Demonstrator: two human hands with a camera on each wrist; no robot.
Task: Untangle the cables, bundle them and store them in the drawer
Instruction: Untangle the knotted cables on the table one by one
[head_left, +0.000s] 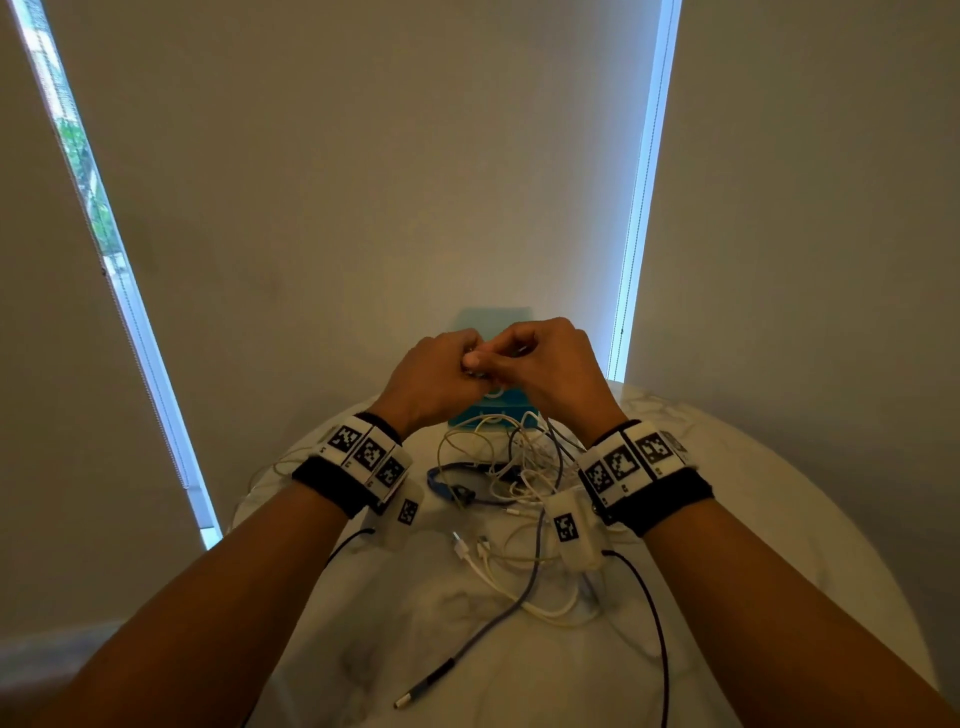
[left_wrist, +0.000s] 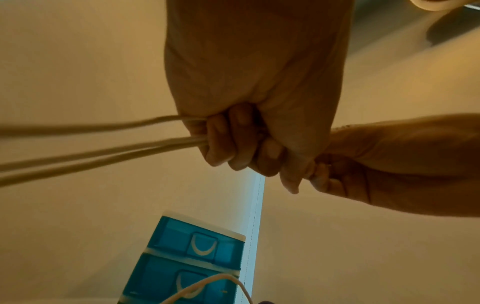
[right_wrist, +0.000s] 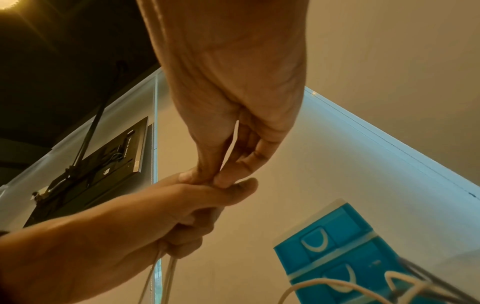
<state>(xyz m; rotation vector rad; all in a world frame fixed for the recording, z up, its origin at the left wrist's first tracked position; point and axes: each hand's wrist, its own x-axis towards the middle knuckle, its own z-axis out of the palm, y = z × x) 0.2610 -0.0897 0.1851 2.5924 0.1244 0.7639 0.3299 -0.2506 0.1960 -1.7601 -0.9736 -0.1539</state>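
Both hands are raised above the table (head_left: 753, 519), knuckles nearly touching. The left hand (head_left: 434, 376) is curled into a fist round several strands of a white cable (left_wrist: 103, 152), which run out from between its fingers (left_wrist: 221, 142) and hang down toward the pile. The right hand (head_left: 545, 364) pinches something thin at its fingertips (right_wrist: 223, 181), just against the left thumb; what it pinches is hidden, though it is probably a part of the same cable. Below the wrists lies the tangle of cables (head_left: 519, 478), white, grey and blue, loose on the tabletop. Beyond the fingers stands the blue drawer unit (right_wrist: 337, 246), its drawers shut. The cables look light, limp and smooth, so they will likely slide through a slack grip and spring out of a coil; the loops are best held at their crossing, and free ends taken by the plugs.
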